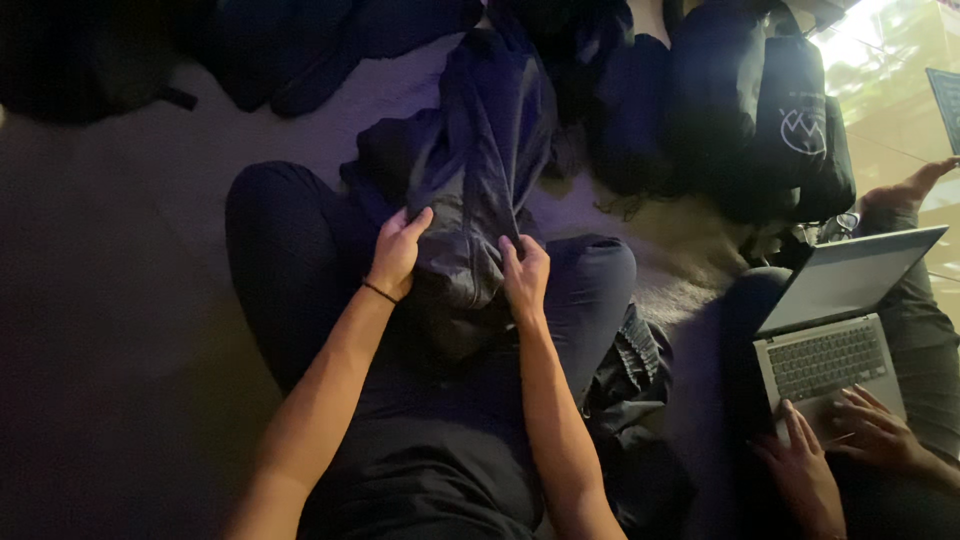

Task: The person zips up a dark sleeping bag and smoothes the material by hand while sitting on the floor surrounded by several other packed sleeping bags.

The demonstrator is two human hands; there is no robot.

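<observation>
A dark navy garment (480, 150) lies bunched lengthwise over my lap and stretches away from me across the pale floor. My left hand (397, 252) grips its near left edge, fingers curled into the fabric; a thin black band circles that wrist. My right hand (524, 275) pinches the fabric's near right edge, a hand's width from the left hand. My crossed legs in dark trousers (290, 270) lie under the garment.
Several dark stuffed bags (770, 110) and more dark cloth are piled at the far side. A crumpled dark garment (630, 365) sits by my right knee. At the right another person's hands (850, 440) type on an open grey laptop (830, 330).
</observation>
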